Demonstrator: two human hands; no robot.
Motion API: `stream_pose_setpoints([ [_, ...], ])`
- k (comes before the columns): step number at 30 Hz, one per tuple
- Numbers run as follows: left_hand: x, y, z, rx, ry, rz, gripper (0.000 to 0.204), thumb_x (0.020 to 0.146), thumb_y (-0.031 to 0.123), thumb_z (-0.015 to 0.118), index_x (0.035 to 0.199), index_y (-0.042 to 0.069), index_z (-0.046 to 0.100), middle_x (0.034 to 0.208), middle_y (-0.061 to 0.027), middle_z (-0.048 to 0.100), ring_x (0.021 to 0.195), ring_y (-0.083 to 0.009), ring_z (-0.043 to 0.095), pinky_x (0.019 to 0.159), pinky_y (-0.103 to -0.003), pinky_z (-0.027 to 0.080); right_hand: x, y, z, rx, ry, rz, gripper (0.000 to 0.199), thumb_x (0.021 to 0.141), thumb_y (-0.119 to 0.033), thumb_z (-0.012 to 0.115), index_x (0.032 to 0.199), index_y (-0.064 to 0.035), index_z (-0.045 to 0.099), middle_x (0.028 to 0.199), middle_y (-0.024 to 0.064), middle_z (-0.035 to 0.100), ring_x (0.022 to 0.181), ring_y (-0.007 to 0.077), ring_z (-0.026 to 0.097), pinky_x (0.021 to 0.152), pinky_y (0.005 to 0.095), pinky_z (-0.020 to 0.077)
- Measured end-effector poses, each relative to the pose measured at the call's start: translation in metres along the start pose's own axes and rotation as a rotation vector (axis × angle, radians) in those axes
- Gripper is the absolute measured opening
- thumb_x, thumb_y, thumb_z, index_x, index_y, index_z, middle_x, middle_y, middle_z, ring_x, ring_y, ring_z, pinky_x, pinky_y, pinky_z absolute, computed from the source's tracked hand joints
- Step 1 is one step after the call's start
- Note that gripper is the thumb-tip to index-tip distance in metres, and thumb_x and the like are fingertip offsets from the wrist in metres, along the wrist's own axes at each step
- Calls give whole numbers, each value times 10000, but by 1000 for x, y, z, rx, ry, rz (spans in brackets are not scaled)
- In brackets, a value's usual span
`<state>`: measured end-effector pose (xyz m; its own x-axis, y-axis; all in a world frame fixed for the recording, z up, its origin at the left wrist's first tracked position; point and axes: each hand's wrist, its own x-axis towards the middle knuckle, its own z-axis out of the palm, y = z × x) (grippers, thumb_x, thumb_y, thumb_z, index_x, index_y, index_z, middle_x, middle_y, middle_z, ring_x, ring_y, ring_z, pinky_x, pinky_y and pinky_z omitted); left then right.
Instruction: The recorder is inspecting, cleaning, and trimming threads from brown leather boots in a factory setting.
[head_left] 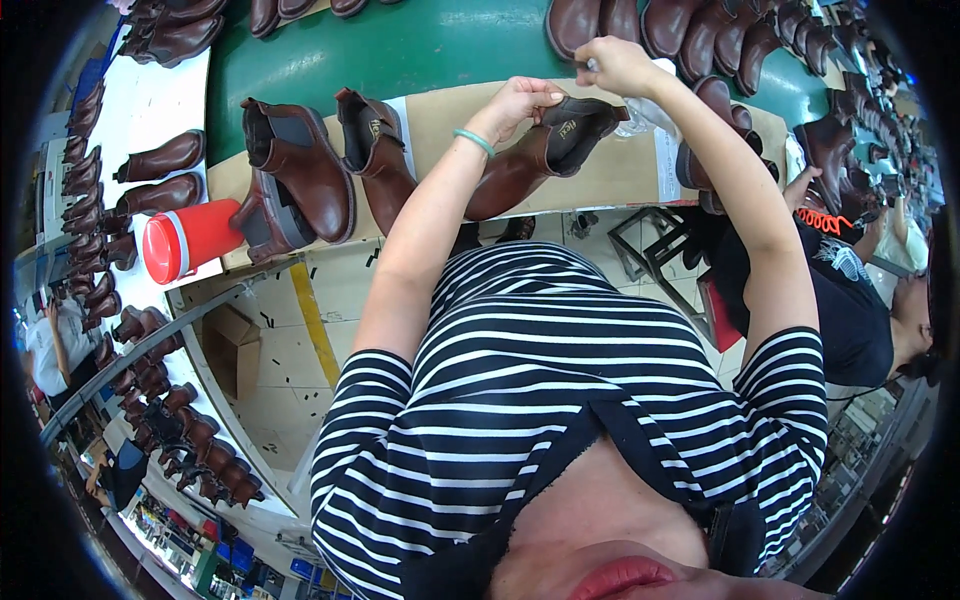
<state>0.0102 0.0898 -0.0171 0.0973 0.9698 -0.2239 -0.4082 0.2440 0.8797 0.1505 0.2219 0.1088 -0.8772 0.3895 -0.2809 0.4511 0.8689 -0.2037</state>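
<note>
My left hand (518, 106) pinches the top edge of a brown leather ankle boot (522, 168). The boot lies tilted, its dark opening turned up toward me. My right hand (618, 68) is raised just beyond the boot, apart from it, with its fingers closed around a small pale thing that I cannot make out. Beneath my right wrist a clear, crumpled-looking plastic item (634, 122) rests at the boot's rim. To the left stand a brown boot (376, 150) and another boot (305, 165) leaning over a third.
Brown cardboard (440, 118) covers the near bench edge, beside a green surface (400, 50) with more boots behind. A red jug (190, 240) lies at the left. At the right are more boots (712, 130) and a co-worker in dark clothes (810, 310). A dark stool frame (655, 250) stands below.
</note>
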Motion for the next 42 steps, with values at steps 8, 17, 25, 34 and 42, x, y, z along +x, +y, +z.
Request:
stream_pose_setpoints([
  [8, -6, 4, -2, 7, 6, -2, 117, 861, 150, 650, 902, 68, 722, 710, 49, 622, 602, -49, 498, 552, -209, 397, -37, -10, -30, -55, 240, -112, 322, 781, -233, 677, 1054, -86, 588, 1023, 104, 632, 894, 336, 620, 767, 433, 488],
  [17, -1, 4, -1, 33, -34, 0, 136, 867, 165, 651, 927, 56, 705, 735, 46, 636, 615, -38, 527, 554, -195, 406, -42, -30, -32, -331, 96, -354, 298, 651, -100, 717, 949, -101, 704, 868, 33, 601, 787, 246, 648, 676, 371, 519],
  [25, 1, 3, 2, 48, -40, -18, 127, 857, 136, 652, 929, 48, 710, 723, 39, 631, 595, -44, 506, 547, -198, 402, -45, -42, -33, -356, 84, -317, 257, 653, -117, 714, 909, -103, 725, 835, 34, 601, 769, 240, 653, 665, 371, 524],
  [34, -8, 1, 10, -15, 66, -29, 144, 867, 133, 630, 937, 38, 714, 729, 31, 636, 590, -45, 491, 535, -197, 389, -68, -54, -9, -222, 164, -60, 277, 722, -152, 700, 992, -87, 694, 847, 64, 562, 751, 274, 625, 646, 389, 494],
  [42, -9, -1, 7, -66, 38, -42, 149, 867, 140, 632, 948, 41, 709, 742, 25, 643, 595, -42, 500, 538, -197, 390, -65, -48, -3, -201, 217, -83, 243, 729, -150, 695, 963, -84, 701, 825, 53, 574, 725, 258, 631, 617, 376, 488],
])
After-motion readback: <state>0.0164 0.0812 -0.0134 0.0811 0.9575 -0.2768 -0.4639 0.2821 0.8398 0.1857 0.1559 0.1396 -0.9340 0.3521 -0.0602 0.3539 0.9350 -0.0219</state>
